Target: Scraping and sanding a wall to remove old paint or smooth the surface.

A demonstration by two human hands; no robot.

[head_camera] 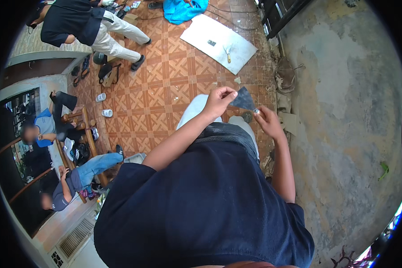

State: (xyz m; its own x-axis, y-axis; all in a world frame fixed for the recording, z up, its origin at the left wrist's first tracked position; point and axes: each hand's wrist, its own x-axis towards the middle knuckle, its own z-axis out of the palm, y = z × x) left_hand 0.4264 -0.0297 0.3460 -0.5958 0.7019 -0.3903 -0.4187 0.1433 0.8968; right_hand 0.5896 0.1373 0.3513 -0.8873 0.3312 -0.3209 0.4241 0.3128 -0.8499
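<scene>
A dark, flat triangular piece (243, 99), which looks like a putty knife blade, is held between my two hands in front of my waist. My left hand (220, 100) pinches its left corner between thumb and fingers. Around its narrow lower right end, where a bit of shiny metal shows, my right hand (267, 120) is closed. Farther forward on the floor lies a white board (217, 37). On it are a wooden-handled tool (228, 57) with a pale, thin head and a small dark flat piece (211, 43).
A weathered wall (341, 110) rises close on my right, with a crumpled sack (285, 75) at its base. Patterned tile floor (154, 100) spreads ahead and left. One person (77, 23) bends at the upper left; two people sit by a wooden bench (90, 140). A blue cloth (184, 11) lies beyond the board.
</scene>
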